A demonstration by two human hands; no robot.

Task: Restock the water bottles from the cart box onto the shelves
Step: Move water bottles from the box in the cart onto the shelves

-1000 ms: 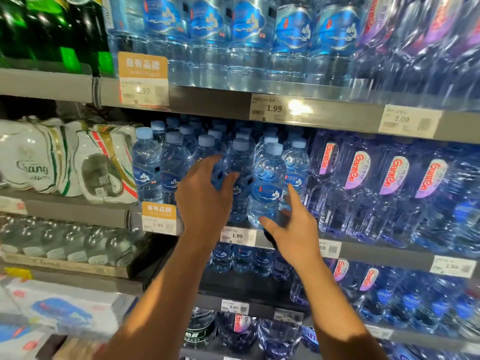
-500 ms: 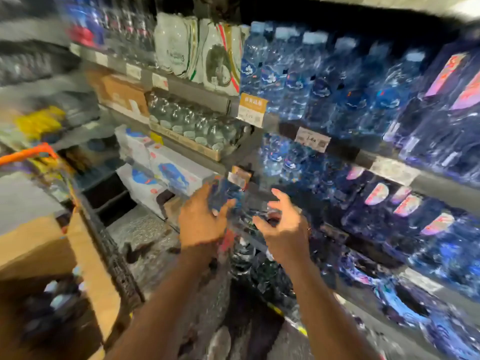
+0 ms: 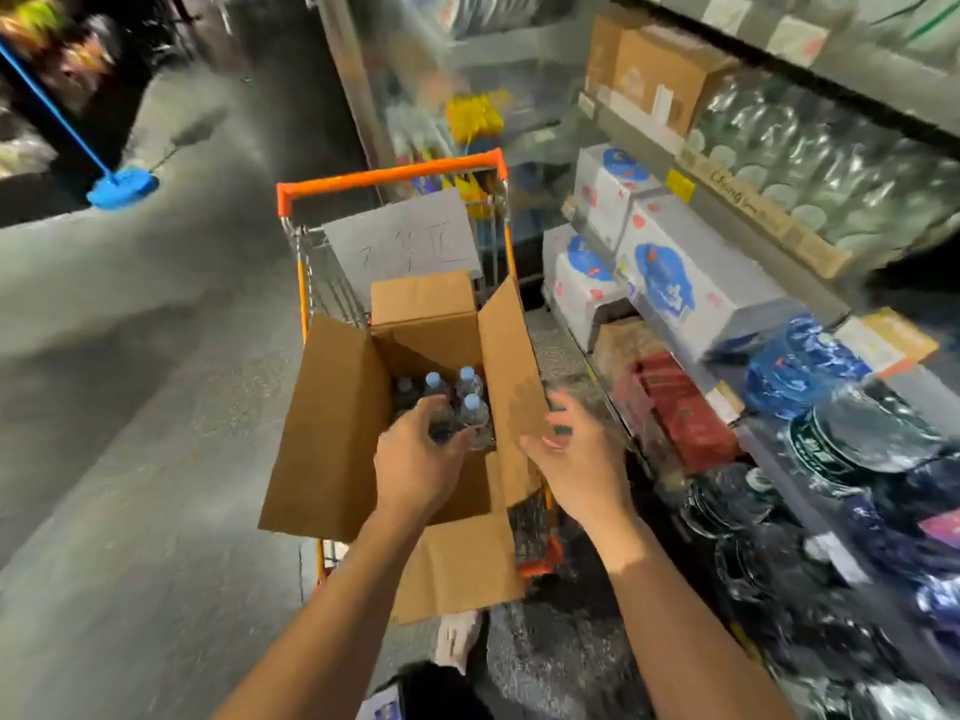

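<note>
An open cardboard box (image 3: 337,407) sits in an orange-handled cart (image 3: 389,179). Inside it stand several water bottles (image 3: 470,379) with pale blue caps, clustered toward the far right of the box. My left hand (image 3: 415,465) reaches down into the box, with fingers and thumb curled round the top of one bottle. Over the box's right flap hovers my right hand (image 3: 576,459), fingers spread and holding nothing. The shelves (image 3: 779,314) run along the right side and are blurred.
White and blue packs (image 3: 675,272) lie on a low shelf beside the cart. A tray of clear glass bottles (image 3: 810,148) and brown cartons sit above them. A blue mop (image 3: 122,187) rests on the grey floor at the far left. A grey sign stands in the cart's far end.
My view swung from the bottle shelf down and left to the cart. Both hands left the shelf; the left hand now reaches into the box and the right hangs beside it.
</note>
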